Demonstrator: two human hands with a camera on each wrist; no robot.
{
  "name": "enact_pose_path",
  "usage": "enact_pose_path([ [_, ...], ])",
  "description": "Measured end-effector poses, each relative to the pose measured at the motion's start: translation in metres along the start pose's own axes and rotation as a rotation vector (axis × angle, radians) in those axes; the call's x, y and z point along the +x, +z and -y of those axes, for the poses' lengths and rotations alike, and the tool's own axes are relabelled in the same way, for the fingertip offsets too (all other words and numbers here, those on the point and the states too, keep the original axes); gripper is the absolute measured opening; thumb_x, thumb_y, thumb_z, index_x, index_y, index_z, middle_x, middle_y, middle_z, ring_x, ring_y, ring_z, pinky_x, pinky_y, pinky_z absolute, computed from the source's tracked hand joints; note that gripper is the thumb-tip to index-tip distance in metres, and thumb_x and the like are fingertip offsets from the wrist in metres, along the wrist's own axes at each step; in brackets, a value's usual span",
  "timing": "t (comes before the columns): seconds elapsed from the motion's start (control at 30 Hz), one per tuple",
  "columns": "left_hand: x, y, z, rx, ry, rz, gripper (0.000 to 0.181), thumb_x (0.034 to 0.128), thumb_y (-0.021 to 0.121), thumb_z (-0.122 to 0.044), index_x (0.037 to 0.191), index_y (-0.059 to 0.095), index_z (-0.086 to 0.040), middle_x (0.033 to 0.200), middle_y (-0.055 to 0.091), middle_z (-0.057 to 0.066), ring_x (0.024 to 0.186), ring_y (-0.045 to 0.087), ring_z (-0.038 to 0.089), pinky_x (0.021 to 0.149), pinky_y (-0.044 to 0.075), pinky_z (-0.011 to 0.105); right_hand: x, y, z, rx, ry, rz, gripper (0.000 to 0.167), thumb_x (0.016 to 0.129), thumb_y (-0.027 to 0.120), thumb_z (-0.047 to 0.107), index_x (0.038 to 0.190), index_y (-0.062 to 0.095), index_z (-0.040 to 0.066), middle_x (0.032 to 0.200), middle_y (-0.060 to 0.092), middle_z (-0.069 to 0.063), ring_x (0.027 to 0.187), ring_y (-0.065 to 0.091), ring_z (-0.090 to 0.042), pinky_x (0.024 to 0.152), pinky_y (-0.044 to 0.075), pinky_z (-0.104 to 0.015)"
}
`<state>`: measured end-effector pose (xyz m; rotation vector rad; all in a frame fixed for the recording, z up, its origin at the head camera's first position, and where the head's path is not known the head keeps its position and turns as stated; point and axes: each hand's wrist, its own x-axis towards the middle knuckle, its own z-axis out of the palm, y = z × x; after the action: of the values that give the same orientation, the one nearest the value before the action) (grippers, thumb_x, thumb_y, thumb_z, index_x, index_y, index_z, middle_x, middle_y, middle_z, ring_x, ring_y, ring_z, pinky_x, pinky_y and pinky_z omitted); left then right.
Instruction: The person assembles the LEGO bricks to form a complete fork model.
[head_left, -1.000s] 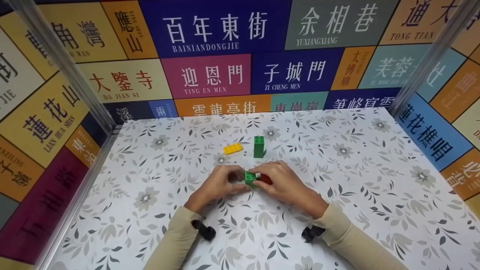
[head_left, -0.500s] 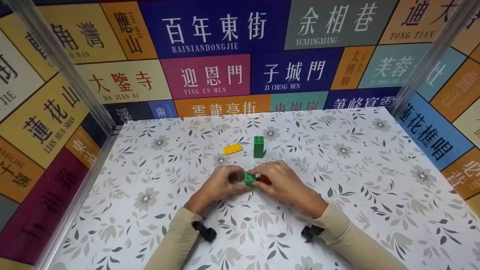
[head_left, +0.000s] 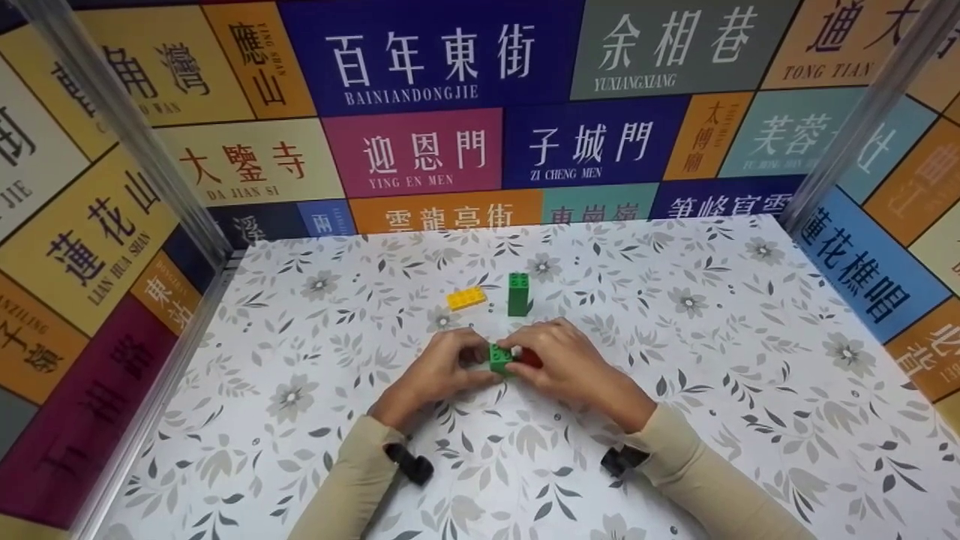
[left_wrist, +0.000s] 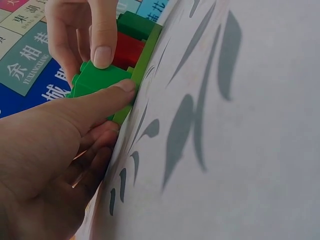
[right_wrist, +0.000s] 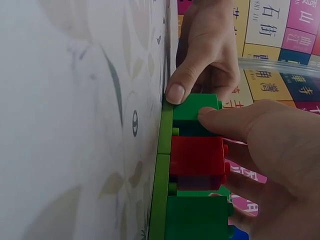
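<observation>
In the head view both hands meet around a small built row of toy bricks on the table. My left hand (head_left: 439, 367) grips the row's left end; its thumb lies on the edge of a light green plate (right_wrist: 165, 130) beneath a green brick (right_wrist: 192, 107). My right hand (head_left: 566, 364) pinches that same green brick, thumb on the near side. Beside it on the plates stands a red brick (right_wrist: 196, 155), then another green brick (right_wrist: 195, 217). Two light green plates lie end to end under the row. From above, the right hand mostly covers the red brick.
A yellow brick (head_left: 466, 298) with studs up lies beyond the hands. To its right stands a tall green block (head_left: 518, 300), upright. The flower-patterned tabletop (head_left: 720, 352) meets walls of coloured sign panels (head_left: 420, 150) at the back and sides.
</observation>
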<state>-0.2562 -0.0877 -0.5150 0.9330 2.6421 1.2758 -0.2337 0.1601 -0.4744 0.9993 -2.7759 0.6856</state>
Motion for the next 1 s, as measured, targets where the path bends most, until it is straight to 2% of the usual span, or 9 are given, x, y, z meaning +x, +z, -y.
enact_pose_path([
  [0.23, 0.000, 0.004, -0.002, 0.023, -0.012, 0.019, 0.024, 0.0874, 0.093, -0.023, 0.106, 0.080, -0.015, 0.098, 0.074, 0.003, 0.088, 0.067, 0.017, 0.078, 0.059, 0.029, -0.002, 0.000, -0.004, 0.027, 0.026, 0.022, 0.034, 0.097, 0.082, 0.035, 0.129, 0.078, 0.024, 0.128, 0.080, 0.004, 0.121, 0.073, -0.023, 0.110, 0.051, -0.047],
  [0.47, -0.002, 0.005, -0.002, 0.040, -0.017, 0.018, 0.023, 0.0872, 0.093, -0.024, 0.103, 0.080, -0.015, 0.097, 0.073, 0.005, 0.087, 0.067, 0.019, 0.078, 0.060, 0.033, -0.003, 0.000, -0.003, 0.005, 0.002, 0.009, 0.034, 0.096, 0.083, 0.035, 0.129, 0.078, 0.024, 0.122, 0.081, 0.006, 0.111, 0.074, -0.021, 0.105, 0.051, -0.046],
  [0.63, -0.001, 0.003, -0.002, 0.034, -0.041, 0.029, 0.024, 0.0873, 0.093, -0.025, 0.105, 0.080, -0.016, 0.099, 0.073, 0.003, 0.089, 0.067, 0.017, 0.080, 0.060, 0.033, -0.001, -0.002, -0.005, 0.024, 0.004, 0.023, 0.037, 0.096, 0.084, 0.035, 0.131, 0.077, 0.025, 0.125, 0.081, 0.006, 0.113, 0.075, -0.021, 0.108, 0.052, -0.047],
  [0.7, -0.001, 0.002, -0.002, 0.036, -0.053, 0.031, 0.024, 0.0873, 0.093, -0.026, 0.105, 0.079, -0.016, 0.099, 0.072, 0.002, 0.089, 0.067, 0.016, 0.081, 0.060, 0.032, -0.001, -0.003, -0.008, 0.038, 0.005, 0.036, 0.042, 0.096, 0.084, 0.035, 0.136, 0.075, 0.025, 0.129, 0.080, 0.005, 0.115, 0.074, -0.020, 0.109, 0.053, -0.049],
  [0.9, 0.000, 0.000, -0.002, 0.031, -0.070, 0.045, 0.027, 0.0873, 0.092, -0.028, 0.106, 0.079, -0.015, 0.102, 0.073, 0.003, 0.091, 0.067, 0.017, 0.082, 0.059, 0.030, -0.003, -0.012, -0.026, 0.107, 0.071, 0.094, 0.077, 0.089, 0.090, 0.044, 0.156, 0.059, 0.022, 0.127, 0.079, -0.002, 0.110, 0.074, -0.019, 0.102, 0.058, -0.050],
  [1.0, -0.001, -0.001, -0.002, 0.030, -0.072, 0.050, 0.028, 0.0877, 0.092, -0.029, 0.108, 0.079, -0.015, 0.103, 0.072, 0.004, 0.092, 0.067, 0.017, 0.082, 0.059, 0.029, -0.007, -0.019, -0.036, 0.145, 0.107, 0.125, 0.079, 0.087, 0.091, 0.044, 0.155, 0.059, 0.020, 0.127, 0.078, -0.003, 0.115, 0.073, -0.020, 0.103, 0.058, -0.049],
])
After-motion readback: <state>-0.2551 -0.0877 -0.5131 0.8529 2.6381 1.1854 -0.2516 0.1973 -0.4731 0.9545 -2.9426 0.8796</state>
